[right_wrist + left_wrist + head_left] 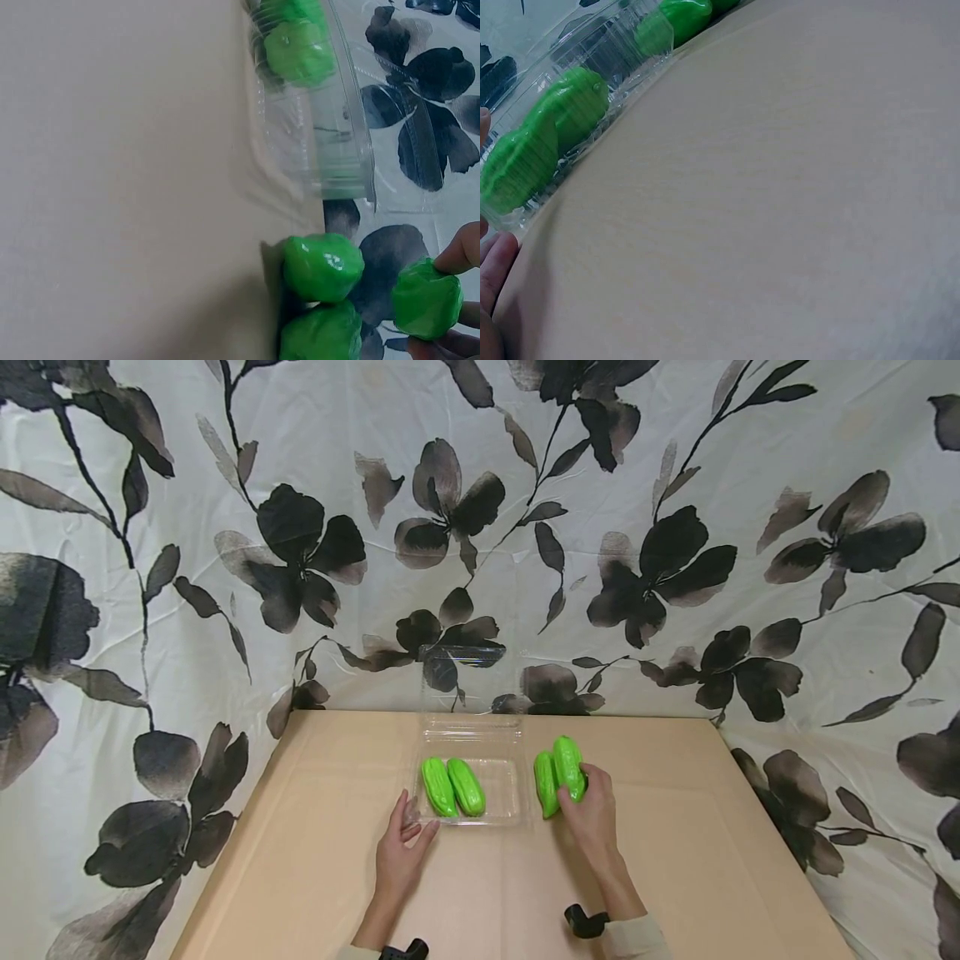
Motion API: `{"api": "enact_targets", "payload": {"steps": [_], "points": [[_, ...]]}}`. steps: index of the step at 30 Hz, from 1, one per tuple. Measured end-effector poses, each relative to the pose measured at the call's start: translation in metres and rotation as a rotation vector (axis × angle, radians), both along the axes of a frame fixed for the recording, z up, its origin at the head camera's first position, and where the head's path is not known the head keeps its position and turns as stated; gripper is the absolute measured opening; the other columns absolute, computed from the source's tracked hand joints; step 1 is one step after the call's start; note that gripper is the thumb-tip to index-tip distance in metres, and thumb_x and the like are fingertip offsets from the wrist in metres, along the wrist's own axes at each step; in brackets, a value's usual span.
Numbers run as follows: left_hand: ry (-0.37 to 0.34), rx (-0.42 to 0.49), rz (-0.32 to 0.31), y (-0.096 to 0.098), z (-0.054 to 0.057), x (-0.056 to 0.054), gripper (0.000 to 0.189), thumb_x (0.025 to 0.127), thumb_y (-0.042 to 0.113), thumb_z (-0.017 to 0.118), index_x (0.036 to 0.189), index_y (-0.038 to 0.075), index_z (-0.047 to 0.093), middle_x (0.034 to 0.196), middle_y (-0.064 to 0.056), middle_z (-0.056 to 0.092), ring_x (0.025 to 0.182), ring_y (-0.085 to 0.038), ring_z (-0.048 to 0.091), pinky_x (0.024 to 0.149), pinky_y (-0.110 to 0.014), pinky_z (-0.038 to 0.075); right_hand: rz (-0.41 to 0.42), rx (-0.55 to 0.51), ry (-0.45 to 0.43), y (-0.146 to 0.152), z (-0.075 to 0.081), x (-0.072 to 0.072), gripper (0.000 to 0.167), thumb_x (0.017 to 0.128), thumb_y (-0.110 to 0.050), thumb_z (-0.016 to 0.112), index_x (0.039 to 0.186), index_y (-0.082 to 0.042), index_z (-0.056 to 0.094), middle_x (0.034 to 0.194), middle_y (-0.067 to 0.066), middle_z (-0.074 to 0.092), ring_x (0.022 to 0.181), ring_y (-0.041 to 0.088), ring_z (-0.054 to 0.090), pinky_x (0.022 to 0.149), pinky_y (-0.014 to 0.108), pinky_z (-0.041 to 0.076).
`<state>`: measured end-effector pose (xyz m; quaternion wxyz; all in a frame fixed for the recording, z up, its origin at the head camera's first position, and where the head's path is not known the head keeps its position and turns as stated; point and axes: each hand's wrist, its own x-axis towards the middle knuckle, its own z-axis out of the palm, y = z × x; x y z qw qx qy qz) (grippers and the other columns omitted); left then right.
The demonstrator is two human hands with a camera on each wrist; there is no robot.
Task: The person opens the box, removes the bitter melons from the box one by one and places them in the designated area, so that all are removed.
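Black wrist-worn devices (405, 950) and pale sleeves (637, 937) sit closest, at the lower edge of the head view. Just beyond, the left hand (402, 853) grips the near left corner of a clear plastic container (497, 787), thumb at the front edge, other fingers along the side. The right hand (592, 814) pinches one green vegetable (426, 300) between thumb and fingertips, to the right of the container; the right wrist view shows it apart from two loose green vegetables (322, 268), which lie side by side on the desk (480, 893). From the head, one of those is largely hidden behind the held piece. All are glossy, bright green and elongated, with lumpy, ridged skins and rounded ends. Inside the container's shallow, ribbed tray, two more green vegetables (466, 787) lie next to each other in the left half. Its transparent lid (468, 681) stands open at the back. Past the smooth tan desk hangs creased white fabric (540, 485) printed with grey and black flowers.
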<state>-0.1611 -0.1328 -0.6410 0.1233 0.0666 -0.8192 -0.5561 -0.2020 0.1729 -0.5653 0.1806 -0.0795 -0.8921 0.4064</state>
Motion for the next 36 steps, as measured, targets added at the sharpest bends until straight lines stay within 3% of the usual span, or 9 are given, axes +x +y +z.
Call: {"api": "enact_targets", "payload": {"steps": [10, 19, 24, 36], "points": [[0.009, 0.001, 0.001, 0.0, -0.001, 0.0, 0.079, 0.089, 0.035, 0.077, 0.155, 0.017, 0.038, 0.147, -0.012, 0.056, 0.103, -0.031, 0.073, 0.092, -0.044, 0.059, -0.015, 0.006, 0.01, 0.022, -0.006, 0.005, 0.051, 0.085, -0.009, 0.067, 0.131, 0.01, 0.053, 0.132, 0.027, 0.053, 0.112, 0.039, 0.058, 0.088, 0.05, 0.054], [0.007, 0.011, 0.001, 0.0, 0.0, 0.0, 0.078, 0.089, 0.035, 0.077, 0.155, 0.017, 0.038, 0.147, -0.012, 0.056, 0.103, -0.031, 0.073, 0.092, -0.044, 0.059, -0.053, -0.006, 0.007, 0.038, -0.01, 0.005, 0.051, 0.085, -0.01, 0.066, 0.13, 0.011, 0.053, 0.131, 0.029, 0.052, 0.118, 0.043, 0.055, 0.096, 0.053, 0.051], [0.008, 0.017, 0.0, -0.001, 0.0, 0.0, 0.079, 0.089, 0.035, 0.077, 0.155, 0.017, 0.038, 0.146, -0.012, 0.057, 0.105, -0.031, 0.072, 0.092, -0.041, 0.06, -0.063, 0.002, 0.003, 0.043, -0.015, 0.005, 0.051, 0.085, -0.009, 0.066, 0.129, 0.013, 0.052, 0.131, 0.031, 0.052, 0.116, 0.044, 0.055, 0.093, 0.055, 0.051], [0.022, 0.018, -0.007, -0.001, 0.0, 0.0, 0.079, 0.089, 0.035, 0.077, 0.155, 0.016, 0.037, 0.145, -0.013, 0.057, 0.106, -0.03, 0.072, 0.092, -0.041, 0.059, -0.065, 0.023, -0.08, 0.05, -0.024, 0.004, 0.053, 0.089, -0.009, 0.061, 0.134, 0.014, 0.048, 0.134, 0.032, 0.048, 0.116, 0.044, 0.054, 0.091, 0.054, 0.051]]}}
